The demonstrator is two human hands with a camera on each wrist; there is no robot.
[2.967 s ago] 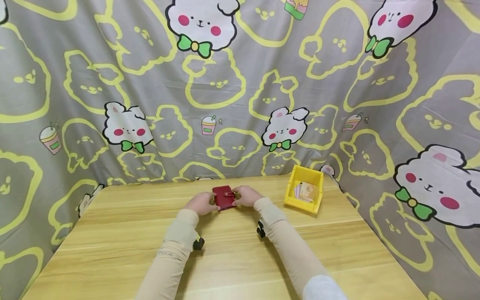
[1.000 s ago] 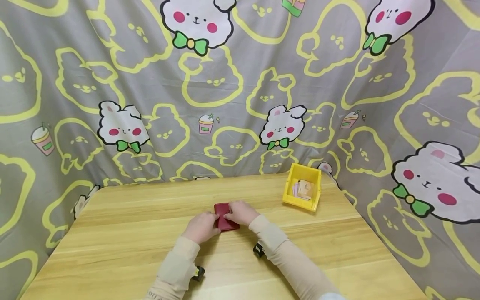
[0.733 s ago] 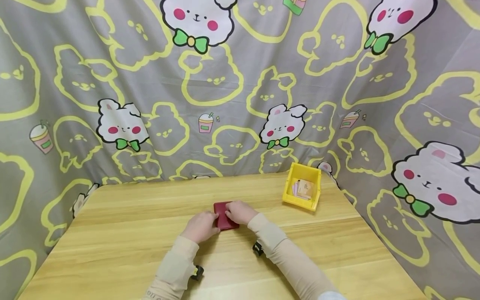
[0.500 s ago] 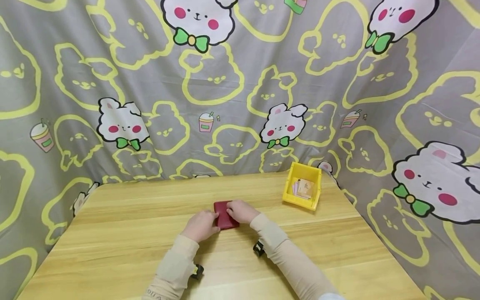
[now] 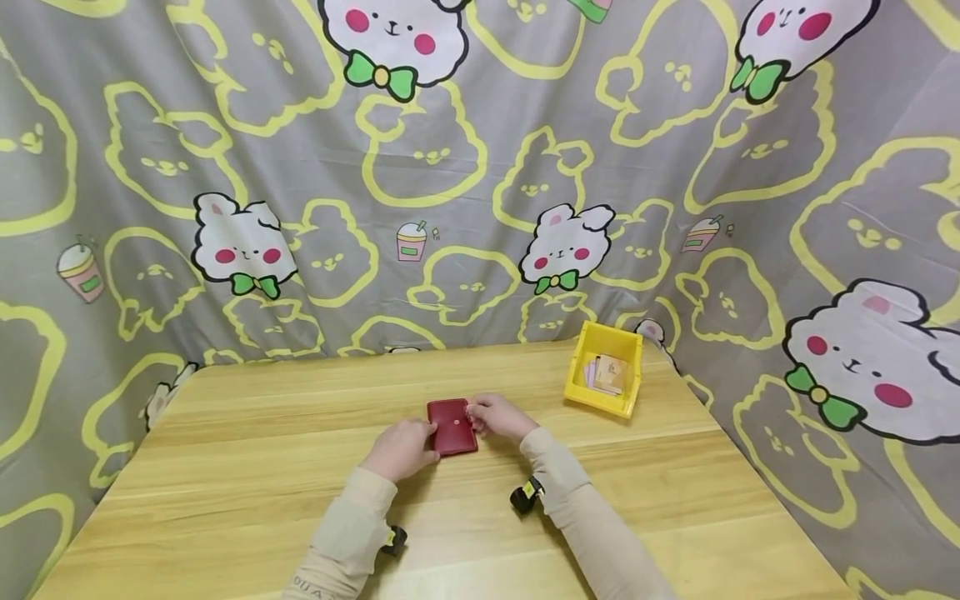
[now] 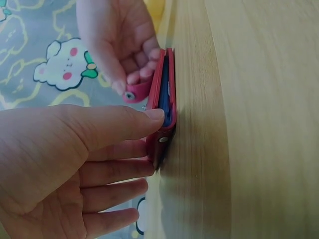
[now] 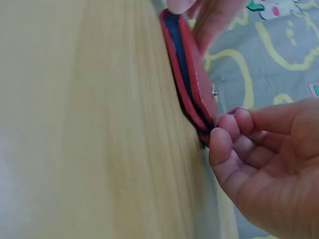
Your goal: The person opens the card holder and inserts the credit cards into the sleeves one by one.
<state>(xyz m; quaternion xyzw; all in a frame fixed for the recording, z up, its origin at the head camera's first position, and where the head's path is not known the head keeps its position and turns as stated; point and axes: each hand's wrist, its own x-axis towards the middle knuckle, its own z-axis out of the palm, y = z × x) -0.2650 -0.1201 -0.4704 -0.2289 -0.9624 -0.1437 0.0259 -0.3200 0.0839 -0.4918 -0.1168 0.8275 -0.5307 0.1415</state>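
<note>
A dark red card wallet lies on the wooden table in the head view, in front of me. My left hand grips its left edge, thumb on the edge side and fingers along the cover. With thumb and fingertips, my right hand pinches the wallet's snap strap at the right edge. The strap is unfastened and lifted off the cover, its metal snap showing in the left wrist view. A bare snap stud stands on the cover in the right wrist view. Dark blue inner sleeves show between the covers.
A yellow plastic bin stands at the back right of the table, with several cards in it. A patterned grey curtain hangs behind the table and along its sides.
The wallet has come nearer to me since the earliest frame. Its strap, fastened across the cover then, is now undone. My right hand has drawn from the cover to the right edge.
</note>
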